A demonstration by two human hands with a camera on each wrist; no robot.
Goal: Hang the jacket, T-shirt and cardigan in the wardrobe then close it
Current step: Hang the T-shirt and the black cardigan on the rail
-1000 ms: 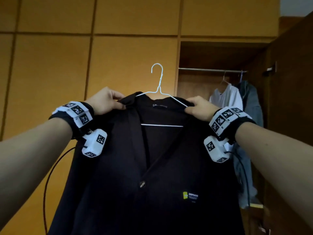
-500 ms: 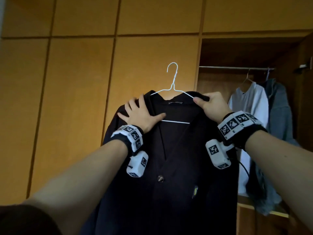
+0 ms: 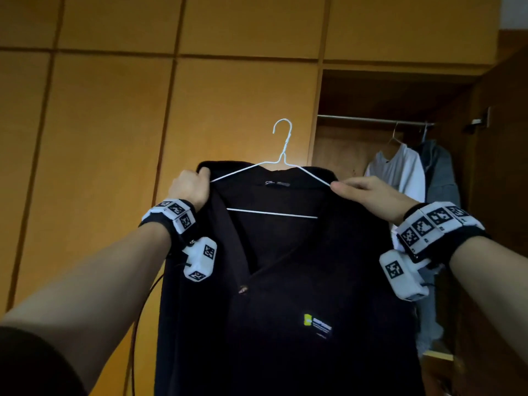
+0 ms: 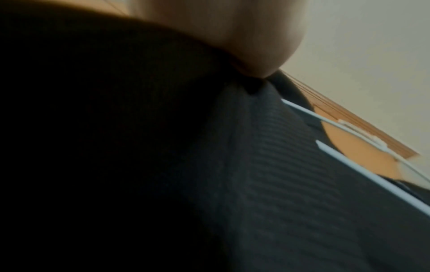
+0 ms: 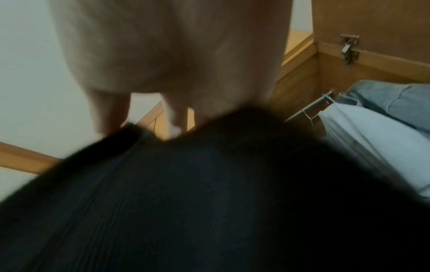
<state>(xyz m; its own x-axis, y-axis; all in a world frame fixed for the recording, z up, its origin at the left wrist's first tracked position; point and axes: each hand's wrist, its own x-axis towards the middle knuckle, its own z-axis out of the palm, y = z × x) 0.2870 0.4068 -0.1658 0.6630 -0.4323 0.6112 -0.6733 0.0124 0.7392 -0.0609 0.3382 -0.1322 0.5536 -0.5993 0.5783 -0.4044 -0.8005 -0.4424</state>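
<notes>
— How will that dark cardigan (image 3: 285, 281) handle?

— Soft and limp, I'd judge; the ribbed knit sags straight down from the white wire hanger (image 3: 274, 190), and a thin hanger like that looks light and springy. The knit could slide off a sloping wire arm, so the shoulders are the place to hold — cloth and wire pinched together.

— Is that where the hands are?

— Yes. The left hand (image 3: 190, 188), at 9 o'clock from the collar, is clenched round the shoulder of the cardigan. The right hand (image 3: 368, 194), at 3 o'clock, pinches the other shoulder at the end of the wire arm between thumb and fingers. The garment is held up in the air in front of the closed wardrobe panels, with its hook free at 12 o'clock.

— And the count?

— Three garments: this cardigan in hand, plus one white T-shirt (image 3: 400, 172) and one grey jacket (image 3: 441, 178) hanging on the rail (image 3: 371, 119) at 2 o'clock, inside the open wardrobe (image 3: 400, 90). One rail, one door (image 3: 503, 195) standing open at the right edge, three hangers in all — two hands, both occupied.
</notes>
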